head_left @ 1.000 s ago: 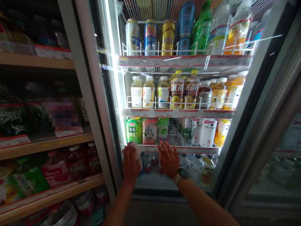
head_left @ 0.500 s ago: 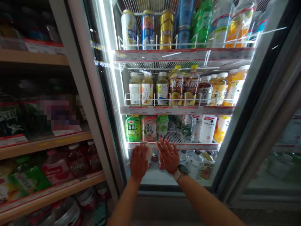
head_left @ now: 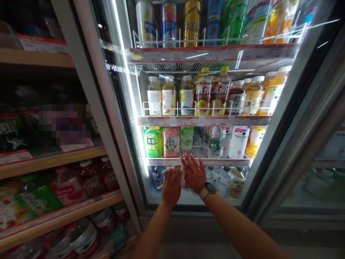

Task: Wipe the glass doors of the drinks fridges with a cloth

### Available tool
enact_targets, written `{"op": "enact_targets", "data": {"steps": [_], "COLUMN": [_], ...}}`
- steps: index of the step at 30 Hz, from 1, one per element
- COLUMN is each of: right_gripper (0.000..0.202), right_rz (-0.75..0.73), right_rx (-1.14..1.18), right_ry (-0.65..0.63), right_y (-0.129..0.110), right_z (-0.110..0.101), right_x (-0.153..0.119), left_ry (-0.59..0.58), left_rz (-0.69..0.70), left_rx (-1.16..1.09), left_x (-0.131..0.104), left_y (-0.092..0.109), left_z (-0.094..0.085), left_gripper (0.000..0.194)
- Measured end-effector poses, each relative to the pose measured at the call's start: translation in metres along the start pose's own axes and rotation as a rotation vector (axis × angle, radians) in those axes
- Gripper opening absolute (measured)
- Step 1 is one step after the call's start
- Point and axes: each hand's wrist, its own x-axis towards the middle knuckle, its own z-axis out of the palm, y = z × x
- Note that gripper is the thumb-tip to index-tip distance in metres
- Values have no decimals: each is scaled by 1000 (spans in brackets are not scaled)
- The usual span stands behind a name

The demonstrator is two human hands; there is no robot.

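Observation:
My left hand (head_left: 172, 187) presses a white cloth (head_left: 182, 175) against the glass door (head_left: 185, 198) of a lit drinks fridge. Its fingers point upward, lying over the cloth, whose edges show on both sides. Close beside it on the right, my right hand (head_left: 194, 175) lies flat on the same glass, fingers spread, with nothing in it. A watch (head_left: 210, 187) sits on the right wrist. Behind the glass, near my fingertips, are a pink-labelled tea bottle (head_left: 171, 143) and a clear water bottle (head_left: 215, 142).
Fridge shelves hold cans (head_left: 192, 23) on top and tea bottles (head_left: 186, 96) below. The metal door frame (head_left: 113, 118) runs along the left. Wooden shelves (head_left: 61, 163) with bottled drinks stand left of it. Another glass-fronted fridge section (head_left: 312, 180) is at the right.
My left hand has slid right with the cloth, closer to my right hand, uncovering a dark blue bottle behind the glass. My right hand stays on nearly the same spot. The view has shifted slightly.

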Motion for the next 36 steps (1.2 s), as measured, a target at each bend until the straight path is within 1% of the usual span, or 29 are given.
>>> {"op": "enact_targets", "data": {"steps": [2,3,4,5,8,9,10,11,13,15,18,20,22,23,24,25,27,28,29,30,31,32,33,36], "right_gripper": [51,52,54,55,59,60,61,62,63,63,62,61,60,60,61,62,65,65,65,65,65,65,65,63], "right_rz": [-3,-2,0,0,0,1,1,2,4,8,10,10,9,10,12,12,12,10,10,10,11,13,16,10], "right_rx": [-1,2,8,16,36,40,44,46,47,46,30,16,12,15,20,27,39,43,45,45,45,45,44,33], "right_ry": [3,-4,-16,-27,-49,-46,-42,-37,-35,-37,-26,-13,-16,-26,-39,-50,-61,-60,-57,-55,-53,-52,-50,-54], "right_y": [0,1,1,1,1,1,0,0,0,0,0,0,0,0,0,0,1,1,1,1,1,1,1,1], "right_z": [0,0,-1,-1,-2,-2,-3,-3,-3,-3,-1,1,1,1,1,0,0,0,0,0,1,1,2,3], "right_x": [0,0,0,-1,-2,-2,-2,-2,-2,-1,-2,-4,-5,-5,-6,-6,-6,-6,-7,-7,-7,-7,-8,-8], "left_ry": [-28,-21,-1,30,164,204,231,242,227,185,92,31,6,12,30,60,140,181,218,246,260,255,234,120], "left_rz": [91,87,47,-28,-354,-440,-493,-514,-482,-384,-176,-31,61,65,28,-48,-283,-403,-498,-558,-576,-552,-497,-235], "left_rx": [11,19,26,31,38,36,31,26,19,19,21,22,28,34,41,45,35,19,0,-20,-36,-46,-51,-46], "left_x": [2,6,10,15,29,32,33,33,29,23,12,8,9,11,15,20,32,37,41,44,44,42,39,23], "left_y": [-5,-13,-24,-35,-66,-72,-74,-72,-60,-39,-10,-4,-13,-22,-33,-45,-67,-73,-76,-75,-69,-60,-48,-12], "left_z": [-3,-6,-11,-16,-30,-32,-33,-33,-27,-19,-7,-4,-7,-10,-14,-19,-28,-32,-33,-33,-31,-27,-22,-5], "left_gripper": [63,63,62,63,67,69,69,70,69,68,68,64,60,59,59,60,63,64,65,65,65,64,64,64]}}
